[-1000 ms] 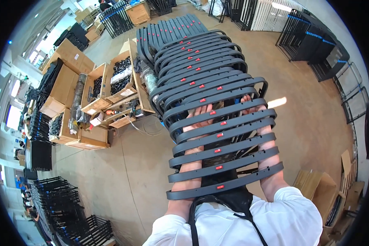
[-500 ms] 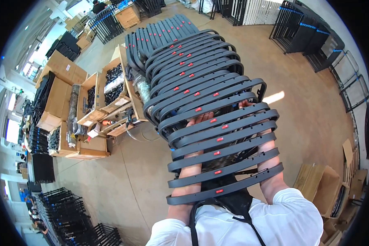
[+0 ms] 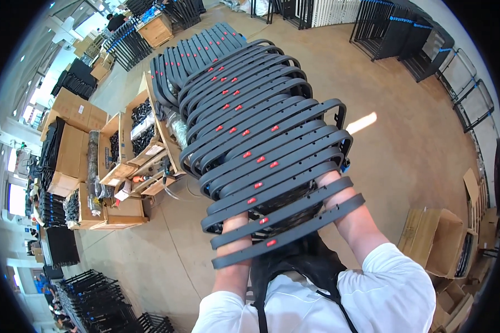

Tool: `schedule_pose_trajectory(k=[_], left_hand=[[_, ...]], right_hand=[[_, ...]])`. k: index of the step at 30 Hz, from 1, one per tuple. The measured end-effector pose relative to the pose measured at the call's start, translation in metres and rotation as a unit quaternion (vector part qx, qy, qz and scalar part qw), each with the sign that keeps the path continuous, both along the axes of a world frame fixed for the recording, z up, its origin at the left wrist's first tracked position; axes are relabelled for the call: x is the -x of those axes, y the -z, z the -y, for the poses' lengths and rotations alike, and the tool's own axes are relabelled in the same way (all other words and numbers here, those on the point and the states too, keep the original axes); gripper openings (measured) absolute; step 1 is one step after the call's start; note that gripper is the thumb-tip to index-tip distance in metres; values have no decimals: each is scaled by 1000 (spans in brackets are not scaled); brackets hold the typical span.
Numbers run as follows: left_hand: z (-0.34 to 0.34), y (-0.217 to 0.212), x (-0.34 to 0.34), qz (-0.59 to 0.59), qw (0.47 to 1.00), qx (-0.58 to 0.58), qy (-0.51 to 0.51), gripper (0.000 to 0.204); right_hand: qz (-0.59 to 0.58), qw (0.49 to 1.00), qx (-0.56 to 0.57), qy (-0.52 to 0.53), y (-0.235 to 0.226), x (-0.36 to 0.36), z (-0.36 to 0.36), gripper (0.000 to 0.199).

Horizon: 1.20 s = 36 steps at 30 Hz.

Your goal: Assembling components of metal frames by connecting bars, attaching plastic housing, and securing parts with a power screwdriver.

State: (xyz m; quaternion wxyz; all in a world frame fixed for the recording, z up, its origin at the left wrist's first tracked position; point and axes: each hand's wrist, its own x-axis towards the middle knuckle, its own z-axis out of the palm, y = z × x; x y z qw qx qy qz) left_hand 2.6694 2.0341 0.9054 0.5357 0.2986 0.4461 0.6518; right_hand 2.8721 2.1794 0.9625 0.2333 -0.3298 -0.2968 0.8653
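A long row of dark grey curved metal frames (image 3: 261,165), each with a small red clip, leans in front of me. My left forearm (image 3: 236,227) passes through the nearest frames, and my left hand is hidden beneath them. My right hand (image 3: 329,178) reaches in at the right side of the row; its fingers are covered by the frames. The two nearest frames (image 3: 294,232) hang loosely around both my forearms, apart from the rest. Whether either hand grips anything cannot be seen.
To the left stand wooden crates (image 3: 121,166) with black parts and a large cardboard box (image 3: 72,152). An open carton (image 3: 447,241) lies at the right. Black frames are stacked at the lower left (image 3: 97,299) and far right (image 3: 408,41).
Several frames that hung around my forearms have slid forward against the row, leaving two nearest me. My fingers, visible before between the frames, are now covered. The view has shifted slightly.
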Motion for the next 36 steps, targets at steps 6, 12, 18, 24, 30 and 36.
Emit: schedule_pose_trajectory(k=[6,12,18,24,30,36], left_hand=[[42,35,38,-147,988,52,-21,47],[125,58,7,-13,989,150,-7,44],[166,-86,-6,348,934,-28,-74,46],[142,-115,17,375,905,24,-199,45],[138,-113,22,419,895,6,-151,40],[141,-80,23,468,873,-19,-134,36]], right_hand=[[47,996,-16,-67,22,-49,25,61],[113,984,0,-137,39,-29,109,65],[-79,996,-26,6,-33,-69,130,59],[20,987,8,160,-70,-34,125,48],[53,982,-45,174,-82,-39,120,37],[71,982,-3,174,-58,-39,115,36]])
